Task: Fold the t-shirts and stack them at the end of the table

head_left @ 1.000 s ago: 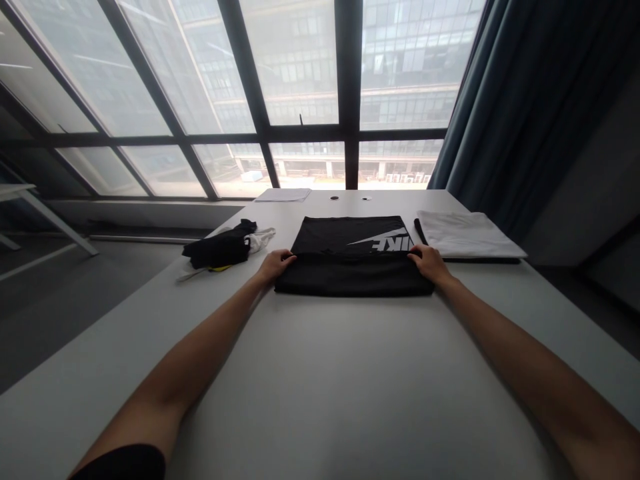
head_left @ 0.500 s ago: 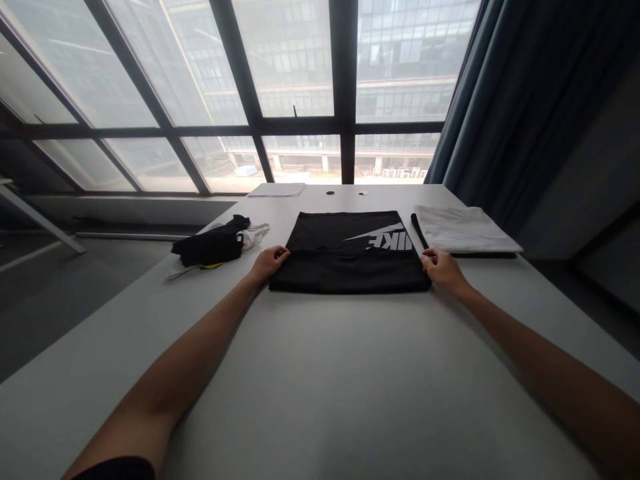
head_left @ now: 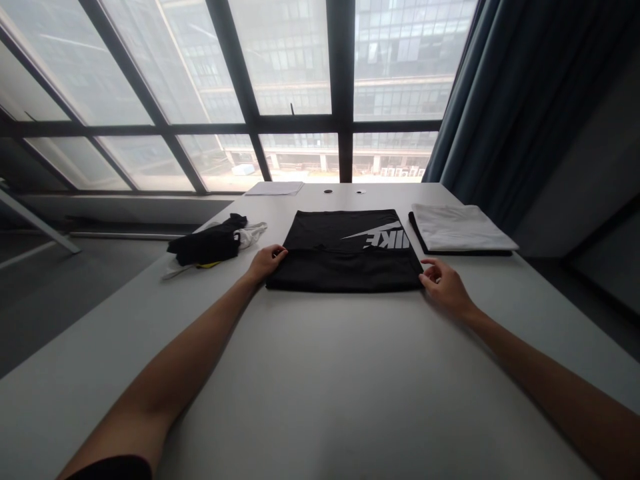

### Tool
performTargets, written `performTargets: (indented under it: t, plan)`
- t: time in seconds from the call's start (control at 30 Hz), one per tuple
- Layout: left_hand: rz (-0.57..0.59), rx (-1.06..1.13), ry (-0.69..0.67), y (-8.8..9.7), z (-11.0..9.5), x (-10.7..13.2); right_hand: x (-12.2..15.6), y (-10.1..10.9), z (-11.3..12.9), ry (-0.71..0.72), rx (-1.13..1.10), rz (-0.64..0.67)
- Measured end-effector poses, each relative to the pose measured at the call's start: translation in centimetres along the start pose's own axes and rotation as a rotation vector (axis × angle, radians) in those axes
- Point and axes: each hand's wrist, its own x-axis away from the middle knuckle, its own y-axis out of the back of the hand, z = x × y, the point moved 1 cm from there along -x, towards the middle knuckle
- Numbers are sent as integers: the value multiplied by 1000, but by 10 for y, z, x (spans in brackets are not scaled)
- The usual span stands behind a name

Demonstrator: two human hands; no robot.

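Note:
A folded black T-shirt [head_left: 345, 270] with a white NIKE print lies flat on the table, its near part doubled over toward the print. At its left edge my left hand [head_left: 267, 261] is closed, thumb and fingers pinching the cloth at the fold. My right hand [head_left: 445, 285] is beside the near right corner, its thumb and index finger apart. The thumb tip is close to or touching the cloth there; I cannot tell which.
To the right, a folded white garment [head_left: 463, 227] lies on a black one. A crumpled black and white pile of clothes [head_left: 207, 245] sits at the left edge of the white table [head_left: 345, 373]. Papers [head_left: 275, 189] lie at the back, before the windows.
My right hand has let go of the shirt's right edge and moved nearer to me, its fingers spreading. My left hand keeps its pinch. The view has shifted slightly.

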Motion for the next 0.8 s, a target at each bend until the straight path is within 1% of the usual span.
performTargets:
  t: [0.07, 0.13, 0.2, 0.33, 0.4, 0.5, 0.6, 0.7, 0.73, 0.8]
  plan:
    - [0, 2, -3, 0, 0, 0, 0, -1, -2, -12, -65, 33]
    - [-1, 2, -1, 0, -1, 1, 1, -2, -4, -17, -79, 81]
    - [-2, 3, 2, -1, -2, 1, 3, -2, -6, -10, -11, 98]
    - [-3, 10, 9, -1, -3, 1, 8, -2, -7, -14, 152, 71]
    - [-2, 17, 13, -1, -3, 1, 10, -2, -6, -6, 223, 89]
    - [8, 37, 15, 0, -4, 0, 5, -2, -5, 16, 344, 83]
    - [41, 69, 11, 2, -6, -2, -14, -4, -6, 15, 396, 15]
    - [69, 98, 12, 4, -9, -2, -47, -14, -6, 38, 452, -19]
    - [72, 106, 14, 5, -9, -2, -60, -18, -6, 51, 480, 1]
    - [76, 119, 18, 7, -11, -2, -82, -27, -7, 58, 521, 96]
